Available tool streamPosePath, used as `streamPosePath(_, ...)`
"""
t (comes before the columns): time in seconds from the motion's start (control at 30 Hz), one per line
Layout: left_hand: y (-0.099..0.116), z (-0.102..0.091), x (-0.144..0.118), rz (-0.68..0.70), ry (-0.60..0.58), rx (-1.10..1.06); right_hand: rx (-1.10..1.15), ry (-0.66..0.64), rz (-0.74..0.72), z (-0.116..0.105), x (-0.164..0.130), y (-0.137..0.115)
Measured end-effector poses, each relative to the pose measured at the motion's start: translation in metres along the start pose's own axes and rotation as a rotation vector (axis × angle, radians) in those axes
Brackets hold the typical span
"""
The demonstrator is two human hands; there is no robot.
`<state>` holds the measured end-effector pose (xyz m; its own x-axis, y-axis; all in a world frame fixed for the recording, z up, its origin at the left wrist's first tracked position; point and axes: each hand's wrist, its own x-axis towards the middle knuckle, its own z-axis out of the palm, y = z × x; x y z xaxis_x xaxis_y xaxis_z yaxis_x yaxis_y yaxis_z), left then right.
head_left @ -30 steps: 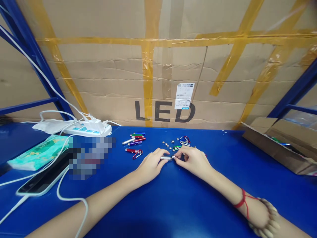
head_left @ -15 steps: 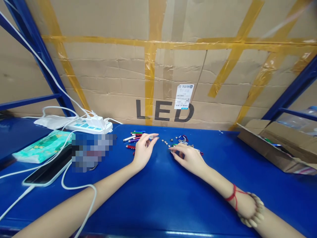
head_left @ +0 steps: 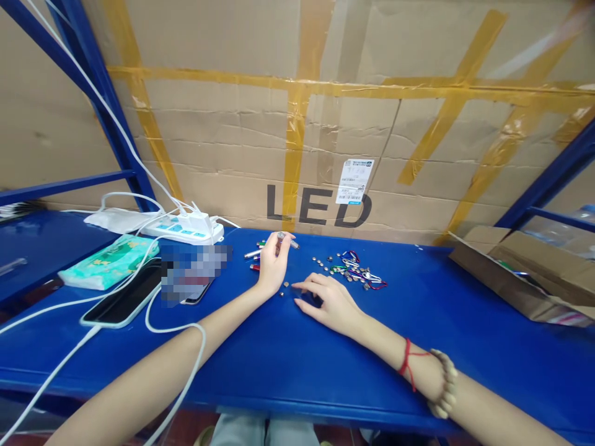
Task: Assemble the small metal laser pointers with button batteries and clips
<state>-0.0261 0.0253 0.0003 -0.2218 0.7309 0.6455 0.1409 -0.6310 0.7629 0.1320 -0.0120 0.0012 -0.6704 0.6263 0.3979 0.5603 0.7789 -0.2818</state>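
My left hand (head_left: 273, 265) is closed around a small silver flashlight tube (head_left: 294, 244), held just above the blue table. Behind that hand lie several more slim metal tubes, among them a silver one (head_left: 252, 254) and a red one (head_left: 255, 267), partly hidden. My right hand (head_left: 331, 301) hovers low with thumb and fingers apart, and nothing shows between them. Close to its fingertips are two small round button cells (head_left: 286, 284). More button cells (head_left: 320, 264) are scattered farther back, beside a heap of coloured carabiner clips (head_left: 356, 271).
An open cardboard box (head_left: 520, 291) stands at the right. On the left are a phone (head_left: 127, 300) on a cable, a tissue pack (head_left: 106, 263) and a white power strip (head_left: 186, 229). White cables cross my left forearm. A large taped carton (head_left: 223, 142) walls off the back.
My right hand has moved left and nearer, away from the clips, with its fingers spread. Two button cells now show by it. My left hand's silver tube is more visible, and the view has shifted.
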Motion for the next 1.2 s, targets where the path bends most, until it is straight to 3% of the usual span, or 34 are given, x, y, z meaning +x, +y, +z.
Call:
streamPosePath(0.13,-0.002,-0.003,0.003,0.014,0.032,-0.001,-0.004,-0.009,-0.034,0.015,0.015,-0.012)
streamPosePath(0.3,-0.004,0.003,-0.005,0.028,-0.034,-0.008,0.012,0.02,-0.038,0.028,0.024,-0.014)
streamPosePath(0.47,-0.001,0.003,-0.007,0.06,-0.131,0.05,0.134,0.016,0.054,0.023,0.021,-0.005)
streamPosePath(0.6,0.004,0.0,-0.006,0.104,-0.123,0.139,0.206,0.03,0.113,0.014,0.017,0.005)
streamPosePath(0.77,0.012,0.003,-0.011,0.171,-0.145,0.209,0.157,-0.005,0.069,0.005,0.012,0.016)
streamPosePath(0.87,0.012,0.006,-0.015,0.237,-0.169,0.258,0.111,0.134,0.038,-0.002,0.013,0.019)
streamPosePath(1.03,0.007,0.007,-0.017,0.239,-0.22,0.367,0.063,0.59,0.014,-0.017,0.014,0.015)
streamPosePath(1.2,0.004,0.006,-0.017,0.29,-0.28,0.435,-0.007,0.679,-0.067,-0.021,0.012,0.01)
